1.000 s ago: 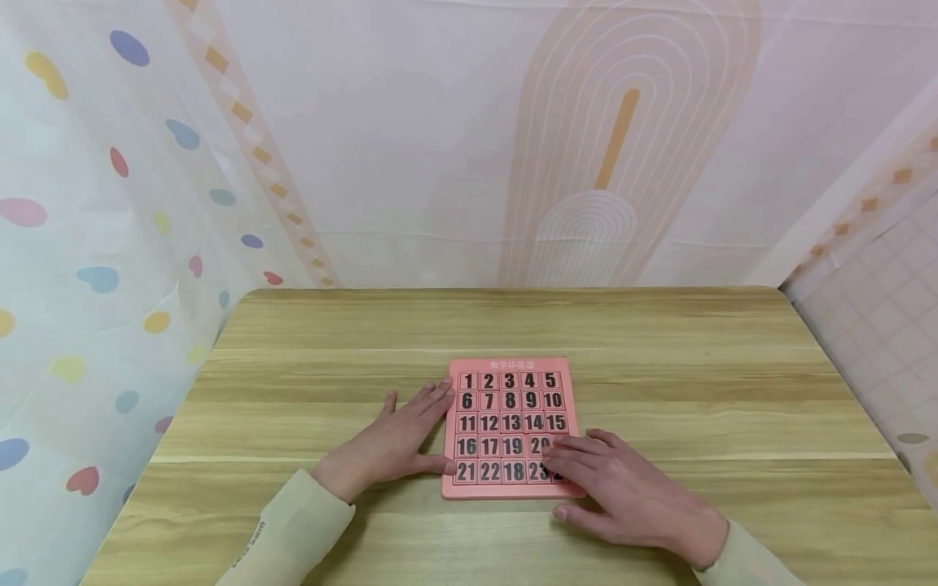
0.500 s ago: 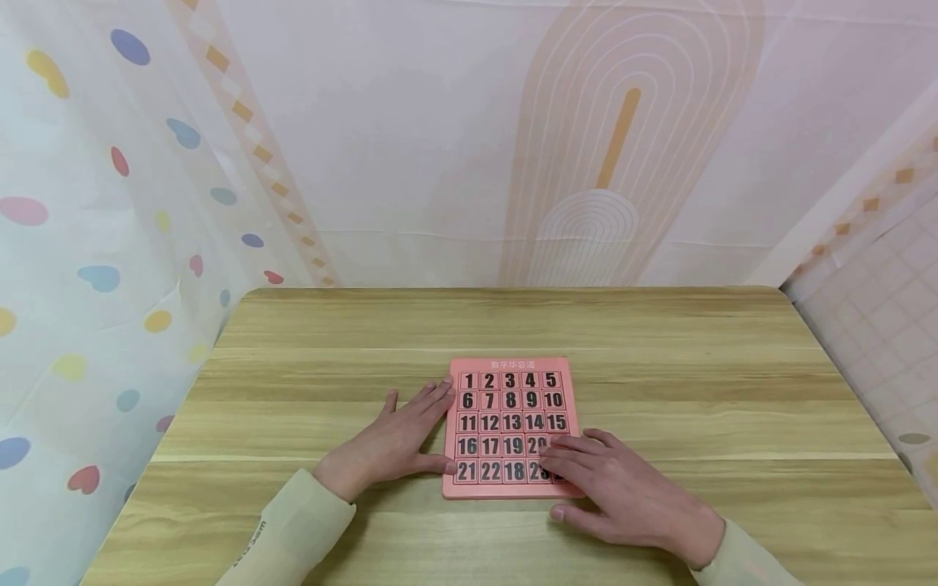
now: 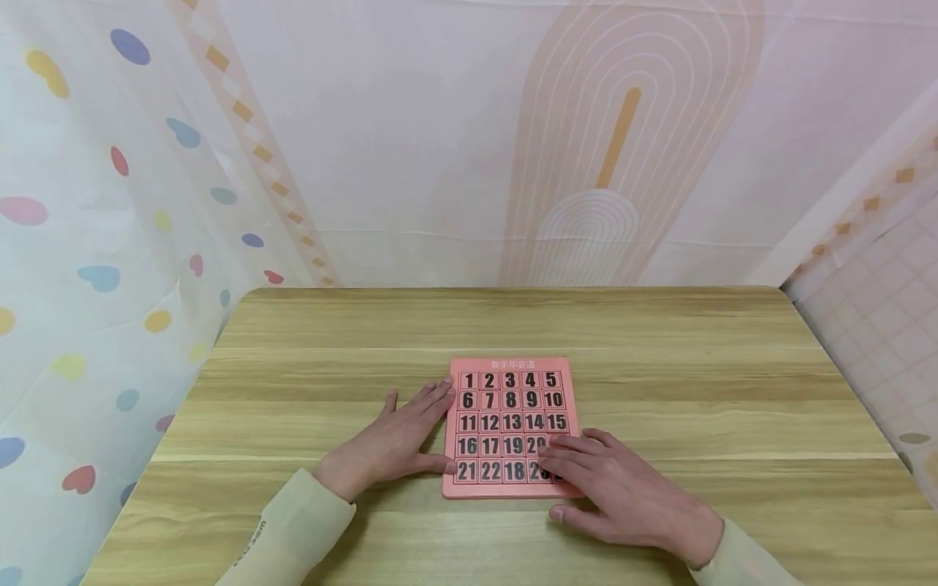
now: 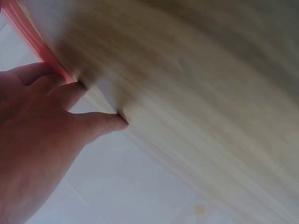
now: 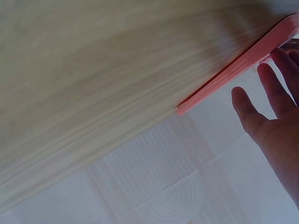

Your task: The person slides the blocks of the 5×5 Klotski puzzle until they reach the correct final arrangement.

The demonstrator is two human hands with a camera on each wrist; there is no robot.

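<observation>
A pink number slide puzzle (image 3: 512,422) lies flat on the table, with rows of black-numbered tiles inside its frame. Along its left edge, my left hand (image 3: 392,443) touches the frame with thumb and fingertips, fingers extended. My right hand (image 3: 623,492) reaches over the lower right corner, its fingertips on the tiles near 20 and 23 and its thumb off the board. Those fingers hide the tiles at the right end of the bottom two rows. In the left wrist view, fingers (image 4: 70,93) meet the pink frame's side (image 4: 35,39); the right wrist view shows relaxed fingers beside the frame.
The wooden table (image 3: 352,325) extends around the puzzle on all sides. A pale patterned cloth (image 3: 410,163) hangs behind its far edge, and a dotted cloth (image 3: 95,342) hangs at the left.
My right hand has shifted very slightly to the left over the lower tiles. My left hand and the puzzle frame stay where they were.
</observation>
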